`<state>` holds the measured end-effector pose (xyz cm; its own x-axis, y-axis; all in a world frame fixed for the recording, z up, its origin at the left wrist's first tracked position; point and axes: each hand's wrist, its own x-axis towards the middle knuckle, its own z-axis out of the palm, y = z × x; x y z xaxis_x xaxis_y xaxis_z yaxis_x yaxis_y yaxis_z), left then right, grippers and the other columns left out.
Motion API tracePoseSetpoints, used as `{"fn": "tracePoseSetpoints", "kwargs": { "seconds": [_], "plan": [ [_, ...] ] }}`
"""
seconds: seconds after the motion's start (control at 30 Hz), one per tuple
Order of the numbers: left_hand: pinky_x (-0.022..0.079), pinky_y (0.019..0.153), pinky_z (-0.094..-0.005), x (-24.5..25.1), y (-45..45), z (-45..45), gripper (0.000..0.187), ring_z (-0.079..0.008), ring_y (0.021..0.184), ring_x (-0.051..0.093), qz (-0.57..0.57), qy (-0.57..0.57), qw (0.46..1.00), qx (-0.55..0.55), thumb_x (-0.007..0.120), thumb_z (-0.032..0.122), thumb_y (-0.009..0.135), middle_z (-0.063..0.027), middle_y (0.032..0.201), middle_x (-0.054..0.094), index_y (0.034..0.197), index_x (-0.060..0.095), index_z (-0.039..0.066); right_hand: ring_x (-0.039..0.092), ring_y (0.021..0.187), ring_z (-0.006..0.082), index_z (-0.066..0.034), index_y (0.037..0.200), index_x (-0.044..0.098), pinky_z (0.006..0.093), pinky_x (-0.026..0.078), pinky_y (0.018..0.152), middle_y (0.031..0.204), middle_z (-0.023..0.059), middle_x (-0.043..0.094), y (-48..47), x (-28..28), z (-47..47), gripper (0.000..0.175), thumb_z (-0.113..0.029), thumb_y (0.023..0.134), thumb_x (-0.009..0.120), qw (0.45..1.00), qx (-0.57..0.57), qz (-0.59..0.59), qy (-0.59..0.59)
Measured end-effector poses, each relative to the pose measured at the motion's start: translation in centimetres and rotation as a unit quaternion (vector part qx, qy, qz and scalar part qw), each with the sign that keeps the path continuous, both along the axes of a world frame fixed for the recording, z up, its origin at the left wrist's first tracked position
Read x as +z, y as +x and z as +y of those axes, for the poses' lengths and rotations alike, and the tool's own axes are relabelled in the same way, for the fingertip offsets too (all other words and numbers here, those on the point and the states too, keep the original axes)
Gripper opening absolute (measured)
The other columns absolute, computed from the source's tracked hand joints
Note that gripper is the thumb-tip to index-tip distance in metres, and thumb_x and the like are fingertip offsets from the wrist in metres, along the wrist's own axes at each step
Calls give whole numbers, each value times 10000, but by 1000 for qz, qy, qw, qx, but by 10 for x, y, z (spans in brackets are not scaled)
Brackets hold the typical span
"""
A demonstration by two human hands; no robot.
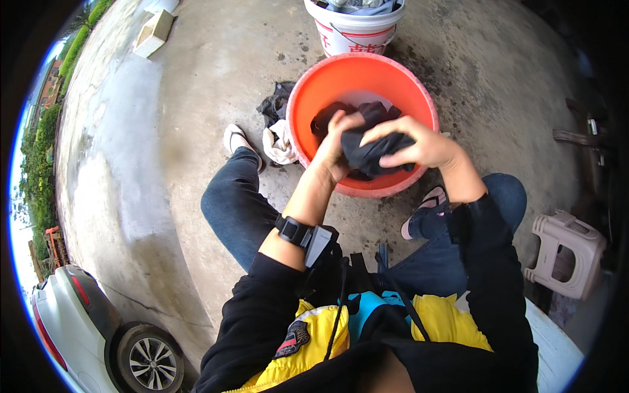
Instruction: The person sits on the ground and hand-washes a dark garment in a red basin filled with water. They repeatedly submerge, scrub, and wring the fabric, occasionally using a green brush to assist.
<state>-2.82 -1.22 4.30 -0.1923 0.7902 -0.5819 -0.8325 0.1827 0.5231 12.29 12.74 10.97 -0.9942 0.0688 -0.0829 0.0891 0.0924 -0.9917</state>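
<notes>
Between my knees stands an orange plastic basin [314, 105] with a pale, worn rim. Dark wet clothes [329, 118] lie at its bottom, in a little cloudy water. Over the basin's near half, my left hand [335, 147] grips one side of a bunched black cloth [363, 152]. My right hand [420, 142] holds the other side, its fingers and thumb curved around the fabric. The left hand is slightly blurred. Part of the cloth is hidden behind my fingers, and I cannot tell what garment it is.
Beyond the basin, a white bucket [361, 37] holds clothes. Dark clothes [272, 108] and a white cloth [279, 142] lie on the concrete floor [211, 88] at the basin's left. A plastic stool [565, 255] is at right; a car [78, 329] stands at lower left.
</notes>
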Motion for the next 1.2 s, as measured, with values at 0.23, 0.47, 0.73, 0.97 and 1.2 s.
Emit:
{"fn": "tracePoseSetpoints", "kwargs": {
  "seconds": [0.23,0.47,0.73,0.97,1.2],
  "plan": [
    [539,822,-413,-37,6,18,246,-224,927,662,-79,46,991,100,466,174,914,-75,1040,669,1089,626,107,679,955,276,13,1135,625,367,525,850,1007,173,688,-32,-33,-2,349,16,785,632,909,-378,-61,162],
    [537,779,-452,-32,5,33,352,-263,896,627,-22,-56,989,132,491,386,958,-110,993,644,1110,595,86,650,851,435,-35,1028,556,540,517,719,865,241,664,-37,-82,-55,430,-446,903,574,887,-293,-37,356],
    [486,839,-512,-19,1,14,343,-261,1050,563,50,-61,981,175,622,328,929,-59,1194,537,1233,465,332,576,1145,215,-36,1242,581,343,440,989,1229,130,611,-35,-59,10,330,-184,947,569,909,-416,9,-31],
    [499,888,-396,-40,15,14,449,-257,1030,588,-10,95,989,115,572,459,908,-124,1052,620,1139,588,75,608,936,374,-35,934,591,433,505,790,980,174,596,-40,-30,-66,215,-233,867,640,921,-168,92,340],
    [514,865,-426,-70,27,17,336,-259,953,620,1,2,985,171,490,383,937,-108,1024,648,1057,602,90,629,767,415,-31,866,599,477,514,648,825,195,636,-43,-52,-56,166,-196,863,622,870,-348,42,348]
  ]
}}
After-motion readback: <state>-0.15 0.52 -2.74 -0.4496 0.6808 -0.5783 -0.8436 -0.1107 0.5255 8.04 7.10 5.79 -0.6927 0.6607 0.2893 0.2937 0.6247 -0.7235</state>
